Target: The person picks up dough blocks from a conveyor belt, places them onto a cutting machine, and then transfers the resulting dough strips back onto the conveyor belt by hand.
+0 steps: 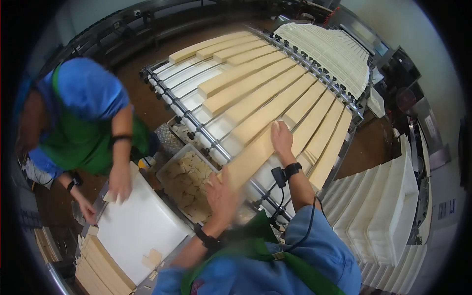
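Observation:
A long pale-yellow slab (253, 160) slants across the near edge of the conveyor rack. My left hand (223, 194), somewhat blurred, grips its lower end with the fingers round the edge. Around the upper end, my right hand (282, 137) is closed with the thumb and fingers on the slab. Several similar long slabs (255, 98) lie side by side on the rack beyond my hands. Beneath my left hand stands a bin (162, 173) filled with broken pale pieces.
A co-worker (88, 113) in a green apron reaches over a white board (142, 221) at the left. More slabs (105, 263) lie at the lower left. Stacked white trays (378, 211) stand at the right. A metal rail (216, 145) edges the rack.

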{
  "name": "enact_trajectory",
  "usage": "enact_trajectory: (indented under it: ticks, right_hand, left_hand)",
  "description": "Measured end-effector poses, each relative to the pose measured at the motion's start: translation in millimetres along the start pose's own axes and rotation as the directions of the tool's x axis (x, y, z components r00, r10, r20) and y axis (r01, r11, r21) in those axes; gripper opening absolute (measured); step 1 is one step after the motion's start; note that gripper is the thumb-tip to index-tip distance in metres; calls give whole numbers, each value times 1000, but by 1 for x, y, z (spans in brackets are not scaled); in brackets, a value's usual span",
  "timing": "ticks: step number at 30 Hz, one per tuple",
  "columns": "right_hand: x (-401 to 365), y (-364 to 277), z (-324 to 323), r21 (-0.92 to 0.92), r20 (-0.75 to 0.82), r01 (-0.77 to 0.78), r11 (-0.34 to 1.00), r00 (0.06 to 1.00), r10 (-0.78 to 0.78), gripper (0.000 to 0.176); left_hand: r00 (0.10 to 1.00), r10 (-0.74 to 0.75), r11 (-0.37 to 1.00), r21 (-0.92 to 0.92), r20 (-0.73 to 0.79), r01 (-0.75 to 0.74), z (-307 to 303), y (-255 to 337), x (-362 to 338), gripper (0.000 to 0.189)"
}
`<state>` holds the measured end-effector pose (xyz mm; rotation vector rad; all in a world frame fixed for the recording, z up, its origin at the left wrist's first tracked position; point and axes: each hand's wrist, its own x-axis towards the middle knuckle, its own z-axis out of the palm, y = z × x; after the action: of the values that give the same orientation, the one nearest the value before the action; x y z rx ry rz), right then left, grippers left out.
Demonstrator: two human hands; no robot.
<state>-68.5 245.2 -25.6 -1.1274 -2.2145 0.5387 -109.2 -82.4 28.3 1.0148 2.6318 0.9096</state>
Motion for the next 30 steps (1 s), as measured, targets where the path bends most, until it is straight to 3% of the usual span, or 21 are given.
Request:
enact_trajectory:
  ticks: [1,2,4,5,7,9,11,13,15,18,20,22,24,26,28,30]
  right_hand:
    - [13,12,1,-82,99,-32,996,994,40,50]
    - [22,23,5,-82,102,-36,996,994,44,50]
    - [37,36,8,-469,297,9,883,943,148,51]
    - [41,40,10,-468,300,12,884,942,146,51]
    - [39,40,13,-593,96,56,803,995,2,54]
    - [22,24,5,-587,97,85,805,995,-34,56]
    - [-4,13,9,-551,127,161,819,986,-108,65]
    - [-41,8,25,-433,155,337,836,942,-299,66]
    - [-76,9,40,23,246,453,891,862,-444,69]
    - [-102,-24,23,-17,370,459,888,828,-420,70]
    - [-100,-32,12,22,395,460,888,812,-430,69]
    - [-100,-38,7,-115,462,463,879,808,-365,70]
    - [-101,-40,8,-146,457,502,852,798,-393,71]
    - [-105,-44,12,-251,433,529,811,811,-394,72]
    - [-111,-44,19,-266,451,555,788,794,-407,72]
    - [-121,-52,28,-370,380,535,759,833,-402,70]
  left_hand:
    - [998,20,999,26,59,-21,1,13,13,89]
    - [998,17,999,27,63,-19,2,22,28,89]
    - [987,64,998,-10,150,-64,4,37,53,86]
    - [986,143,990,-17,82,-142,21,34,62,83]
    - [990,104,989,-117,91,-93,49,32,86,82]
    - [992,70,976,-214,101,-47,63,31,96,81]
    - [994,-81,968,-230,76,96,69,34,101,81]
    - [989,-115,948,-288,94,138,66,32,101,79]
    - [982,-157,921,-343,106,184,66,23,99,78]
    - [985,-159,904,-390,69,173,86,-3,97,75]
    - [997,-82,885,-460,-7,70,94,-19,94,69]
    - [993,-120,865,-493,-22,93,83,-17,86,61]
    - [986,-166,829,-542,-1,139,72,-22,77,55]
    - [978,-175,828,-554,-111,86,58,-37,57,52]
    - [929,-286,684,-729,-237,25,15,-52,27,45]
    - [897,-366,655,-754,-247,60,-14,-93,-5,47]
